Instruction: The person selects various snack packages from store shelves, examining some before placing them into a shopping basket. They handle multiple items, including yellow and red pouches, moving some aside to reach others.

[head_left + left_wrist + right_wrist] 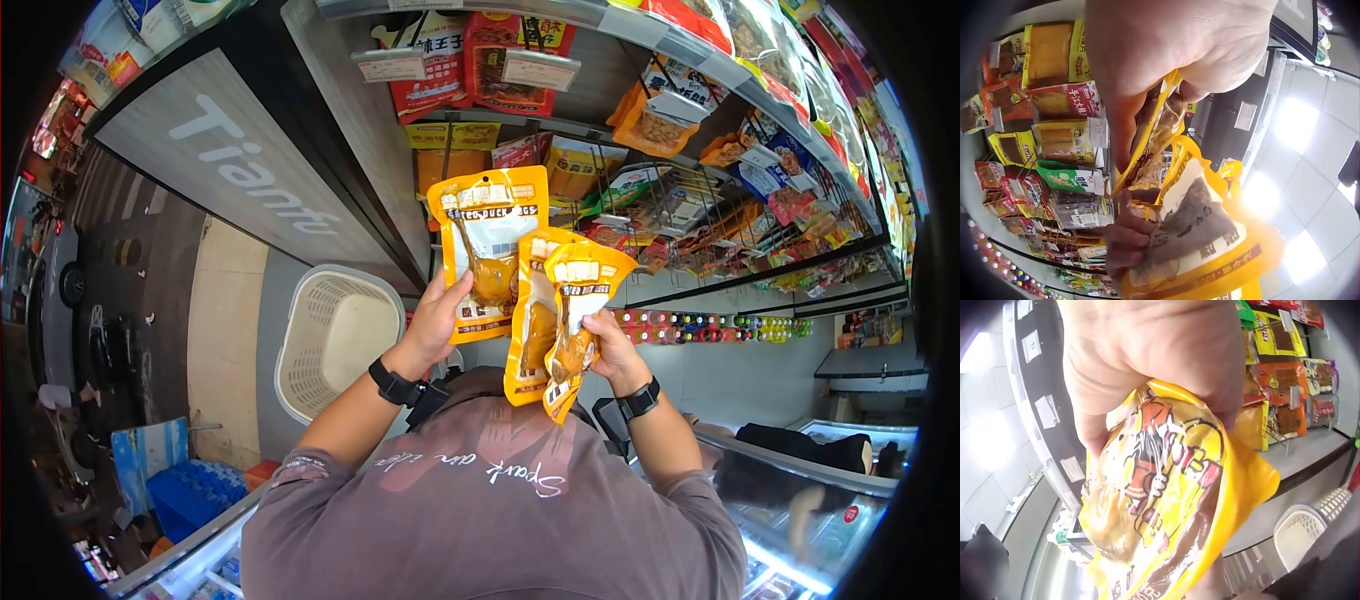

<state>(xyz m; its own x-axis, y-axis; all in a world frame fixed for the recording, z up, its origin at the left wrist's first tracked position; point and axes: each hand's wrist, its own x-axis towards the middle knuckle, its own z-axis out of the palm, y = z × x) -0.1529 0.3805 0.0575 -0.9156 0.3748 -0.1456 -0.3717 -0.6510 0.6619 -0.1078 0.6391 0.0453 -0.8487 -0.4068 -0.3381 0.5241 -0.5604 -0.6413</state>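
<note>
My left hand (pixel 432 322) grips one yellow-edged packet of duck legs (pixel 490 255) by its lower left side, thumb on its front. Just to the right, my right hand (pixel 614 352) pinches two similar packets by their right side. The front packet (pixel 578 335) overlaps the rear packet (pixel 537 325), and both tilt. In the left wrist view, a packet (pixel 1155 128) hangs edge-on from the left hand (pixel 1179 47). The right wrist view shows a glossy packet (pixel 1147 481) with cartoon print under the right hand (pixel 1154 353).
Ahead, snack packets (pixel 575 170) hang on hooks, with price tags (pixel 540 70) in front. A beige plastic basket (pixel 298 345) stands on the floor to the left, beside the shelf's end panel (pixel 245 150). Bottles (pixel 670 328) line the right side. A glass-topped case (pixel 790 470) is at lower right.
</note>
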